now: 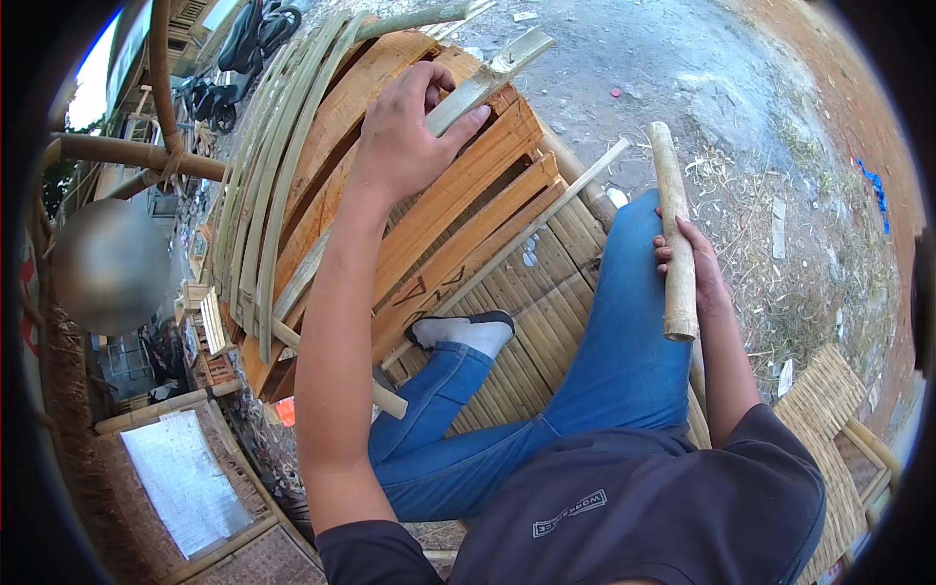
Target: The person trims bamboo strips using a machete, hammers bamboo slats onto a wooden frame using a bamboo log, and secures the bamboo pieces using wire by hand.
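Here, tube (671, 175) (bamboo) in right hand (704, 265).

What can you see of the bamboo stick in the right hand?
The bamboo stick is a single straight, round length, pale tan with darker mottling, and looks unsplit. Its near end looks cut square. The right hand grips it around the middle, thumb on one side, fingers on the other. It points away from the wearer, beside the knee; contact with the jeans is unclear.
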A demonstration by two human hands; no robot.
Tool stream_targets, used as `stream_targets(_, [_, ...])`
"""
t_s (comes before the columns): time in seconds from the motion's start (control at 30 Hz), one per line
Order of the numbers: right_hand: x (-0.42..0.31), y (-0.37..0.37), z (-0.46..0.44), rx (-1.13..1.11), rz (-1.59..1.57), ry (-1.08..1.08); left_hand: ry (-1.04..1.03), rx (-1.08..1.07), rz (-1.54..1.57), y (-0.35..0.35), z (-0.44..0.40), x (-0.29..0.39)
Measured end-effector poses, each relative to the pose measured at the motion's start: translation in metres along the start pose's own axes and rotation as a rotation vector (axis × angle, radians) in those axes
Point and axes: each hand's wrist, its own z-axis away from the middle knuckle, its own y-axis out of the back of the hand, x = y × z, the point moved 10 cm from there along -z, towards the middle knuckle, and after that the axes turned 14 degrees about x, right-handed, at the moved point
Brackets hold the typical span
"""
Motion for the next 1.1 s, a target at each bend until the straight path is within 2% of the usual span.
stream_targets(0.23, [-0.001,-0.002,0.000,0.120,-0.014,-0.001,-0.001,-0.001,-0.029,0.001,0.000,0.000])
stream_targets(0.37, [-0.002,-0.004,-0.008,0.067,-0.150,-0.065,0.011,-0.004,-0.065,0.002,0.001,0.000])
stream_targets(0.6, [0.002,-0.034,0.001,-0.006,-0.550,-0.308,0.016,-0.002,-0.110,-0.001,0.002,-0.007])
stream_targets(0.73, [0.004,-0.077,0.032,-0.128,-0.668,-0.474,-0.007,-0.002,-0.073,-0.001,0.001,-0.004])
stream_targets(0.93, [0.017,-0.149,0.132,-0.731,-0.403,-0.534,-0.137,0.012,-0.043,-0.005,0.001,0.007])
stream_targets(1.1, [0.011,-0.128,0.103,-0.617,-0.544,-0.426,-0.095,-0.020,-0.062,-0.005,0.002,0.020])
